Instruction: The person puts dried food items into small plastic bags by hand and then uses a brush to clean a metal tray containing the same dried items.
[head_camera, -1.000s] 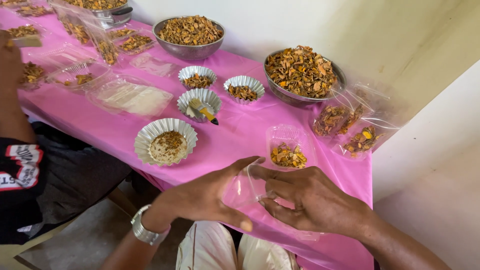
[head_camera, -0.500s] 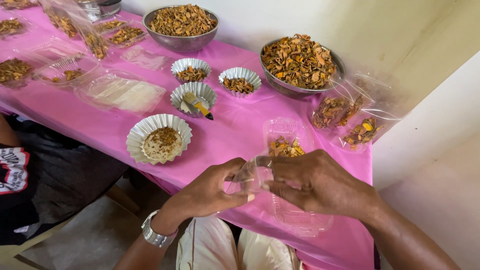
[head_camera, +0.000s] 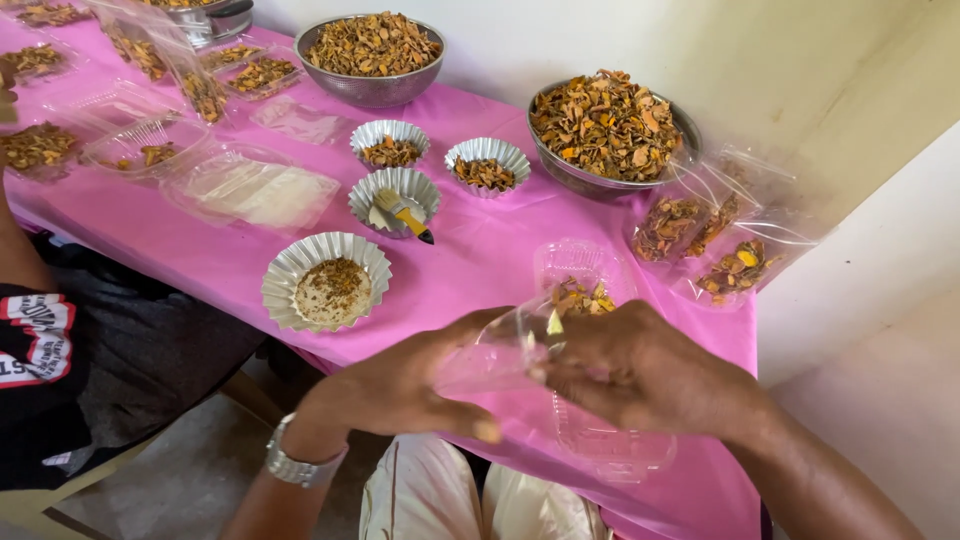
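Observation:
My left hand (head_camera: 405, 385) and my right hand (head_camera: 640, 365) meet over the near edge of the pink table, both gripping a clear plastic bag (head_camera: 500, 350) between them. Just beyond the fingers lies an open clear clamshell box (head_camera: 585, 270) holding a few orange-brown dried pieces (head_camera: 583, 297); its lower half (head_camera: 610, 445) shows under my right hand. A silver watch (head_camera: 295, 467) sits on my left wrist.
Two steel bowls (head_camera: 372, 45) (head_camera: 608, 125) heaped with dried pieces stand at the back. Fluted foil cups (head_camera: 326, 280) (head_camera: 393, 197) (head_camera: 487, 163) sit mid-table, one with a small brush. Filled clear bags (head_camera: 735, 265) lie at right. Another person (head_camera: 60, 340) sits at left.
Both hands closed together on the clear bag and lifted it slightly. The view shifted, bringing the table's left side further into frame.

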